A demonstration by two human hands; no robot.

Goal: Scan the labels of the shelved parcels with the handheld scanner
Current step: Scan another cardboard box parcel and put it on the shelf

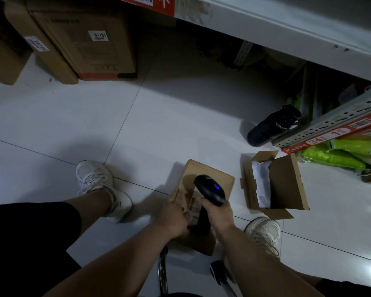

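Lower centre: right hand (220,213) grips scanner (210,189) over parcel (210,174), which left hand (171,217) holds by its label (194,207). White tiled floor (73,121); shelf (287,28) upper right.

bare tiled floor (180,116) ahead, open carton (287,183) crowding right, black bottle (272,125) against shelf upright (330,123)

Pale glossy floor tiles (69,116) with dark grout lines, dimly lit, with soft glare at the left and right edges. A white shelf board (287,28) runs across the top right above deep shadow. At right, a slotted grey metal upright (330,123) (with a red strip alongside) leans across the view.
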